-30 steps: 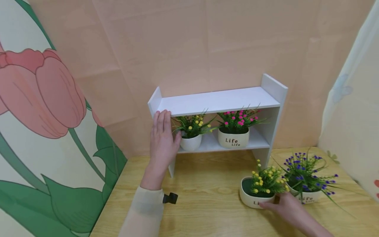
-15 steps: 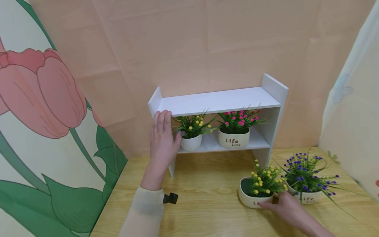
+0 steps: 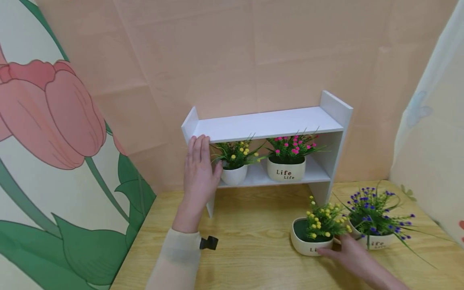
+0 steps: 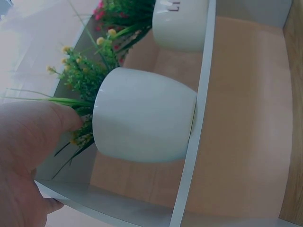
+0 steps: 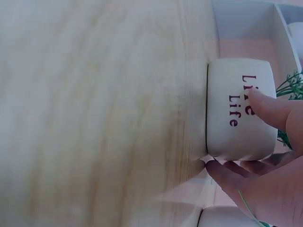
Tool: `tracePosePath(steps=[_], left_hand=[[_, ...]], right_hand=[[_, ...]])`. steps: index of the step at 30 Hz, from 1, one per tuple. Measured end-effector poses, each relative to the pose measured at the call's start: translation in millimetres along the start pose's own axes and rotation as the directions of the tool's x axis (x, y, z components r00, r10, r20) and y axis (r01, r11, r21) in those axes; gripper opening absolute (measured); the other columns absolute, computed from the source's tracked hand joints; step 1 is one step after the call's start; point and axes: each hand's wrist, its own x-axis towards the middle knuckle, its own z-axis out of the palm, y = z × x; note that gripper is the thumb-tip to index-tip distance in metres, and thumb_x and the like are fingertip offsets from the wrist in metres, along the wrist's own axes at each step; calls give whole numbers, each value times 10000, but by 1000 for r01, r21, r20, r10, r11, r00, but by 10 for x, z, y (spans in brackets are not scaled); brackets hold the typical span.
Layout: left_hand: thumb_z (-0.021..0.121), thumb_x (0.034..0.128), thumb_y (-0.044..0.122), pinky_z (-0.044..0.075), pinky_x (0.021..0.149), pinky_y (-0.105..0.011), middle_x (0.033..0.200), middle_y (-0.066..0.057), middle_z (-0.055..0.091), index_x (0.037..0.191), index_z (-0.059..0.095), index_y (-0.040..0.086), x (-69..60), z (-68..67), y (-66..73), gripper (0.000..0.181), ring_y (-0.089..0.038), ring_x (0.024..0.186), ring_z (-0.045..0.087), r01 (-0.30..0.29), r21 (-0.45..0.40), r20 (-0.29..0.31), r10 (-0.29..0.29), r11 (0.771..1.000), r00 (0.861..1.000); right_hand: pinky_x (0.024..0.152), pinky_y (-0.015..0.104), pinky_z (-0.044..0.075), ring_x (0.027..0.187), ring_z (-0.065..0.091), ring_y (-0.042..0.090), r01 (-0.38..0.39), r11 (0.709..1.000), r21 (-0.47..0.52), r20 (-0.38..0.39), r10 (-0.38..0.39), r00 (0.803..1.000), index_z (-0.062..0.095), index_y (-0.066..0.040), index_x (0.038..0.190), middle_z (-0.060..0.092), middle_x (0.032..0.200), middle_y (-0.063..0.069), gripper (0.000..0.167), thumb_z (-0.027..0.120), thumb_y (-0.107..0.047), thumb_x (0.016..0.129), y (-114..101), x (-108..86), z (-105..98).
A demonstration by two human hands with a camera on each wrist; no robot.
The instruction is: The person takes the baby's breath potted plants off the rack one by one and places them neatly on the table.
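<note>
Head view, right hand [image 3: 346, 254]: grasping the right end of the yellow-flower pot [image 3: 307, 247], with thumb on the front and fingers round the end.
Yellow-flower pot: upright, left of the right fingers, with long axis running roughly left to right, away from them; nearer to the right hand than to the left hand [image 3: 200, 174].
Left hand: unclenched, with straight fingers resting on the left end of the shelf [image 3: 268, 121].
Shelf: beyond and above the right fingers, leftward.
Pink-flower pot [image 3: 286, 170]: on the lower board, right of the left fingers.
Table [image 3: 250, 257]: wood-grained, stretching left from the right fingers.
Room: crowded close on the right fingers' right by the blue-flower pot [image 3: 380, 241]; backed by a peach cloth [image 3: 290, 48].
Left wrist view, round pot [image 4: 142, 116]: on the lower board, just beside the left thumb; contact with the thumb impossible to tell.
Right wrist view, lettering [image 5: 236, 111]: partly covered by the right thumb.
Pot base: at the table, resting or barely raised, cannot tell which.
</note>
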Motion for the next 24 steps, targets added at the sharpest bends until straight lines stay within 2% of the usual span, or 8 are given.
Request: tracePosePath(steps=[3, 7, 8, 12, 19, 22, 24], left_hand=[[797, 1029, 226, 284, 1306, -563, 1737, -133, 265, 1686, 258, 55, -5, -3, 1, 867, -337, 1679, 99, 4, -4, 3, -4, 1000, 1000], [791, 1033, 227, 265, 1315, -559, 1743, -131, 259, 1690, 255, 56, -8, -8, 2, 864, -334, 1683, 88, 13, -12, 13, -13, 1000, 1000], [788, 1035, 227, 262, 1317, -558, 1745, -131, 258, 1691, 255, 55, -9, -9, 2, 862, -333, 1684, 86, 15, -14, 15, -14, 1000, 1000], [788, 1037, 226, 270, 1312, -559, 1747, -132, 258, 1691, 255, 52, -12, -9, 0, 861, -334, 1684, 87, 13, -16, 11, -13, 1000, 1000], [806, 1021, 209, 309, 1283, -598, 1728, -158, 295, 1680, 283, 31, -12, -9, 5, 859, -367, 1675, 126, -9, -20, -20, 9, 1000, 1000], [805, 1024, 217, 306, 1283, -597, 1731, -159, 294, 1682, 282, 30, -9, -13, 12, 861, -366, 1675, 124, -7, -20, -15, 7, 1000, 1000], [803, 1026, 219, 298, 1288, -595, 1735, -157, 291, 1685, 280, 32, -4, -16, 16, 862, -361, 1678, 118, -4, -21, -12, 4, 1000, 1000]], right_hand=[[1049, 616, 520, 1367, 491, 676, -2, 998, 60, 8, 1, 1000, 280, 171, 1621, 372, 1541, 517, 1016, 898, -273, 947, -22, -33, 8], [1054, 578, 528, 1429, 405, 683, -36, 990, 137, 40, 30, 999, 214, 186, 1636, 265, 1621, 500, 1014, 863, -244, 987, -65, -92, -15], [1063, 581, 521, 1450, 361, 690, -42, 986, 160, 55, 34, 998, 196, 185, 1642, 227, 1644, 492, 1007, 849, -233, 1000, -75, -109, -26], [1074, 616, 528, 1457, 345, 706, -97, 977, 192, 118, 75, 990, 130, 156, 1666, 140, 1671, 488, 991, 780, -279, 1058, -127, -217, -89], [1079, 654, 527, 1407, 407, 726, -131, 976, 171, 178, 100, 979, 84, 216, 1634, 131, 1637, 530, 952, 684, -312, 1118, -191, -420, -183], [1065, 636, 536, 1388, 444, 714, -106, 986, 131, 151, 86, 985, 92, 232, 1624, 173, 1625, 531, 957, 698, -302, 1111, -201, -483, -208], [1038, 592, 567, 1372, 471, 703, -68, 992, 109, 108, 56, 993, 97, 229, 1629, 223, 1613, 526, 976, 734, -276, 1089, -210, -522, -218]])
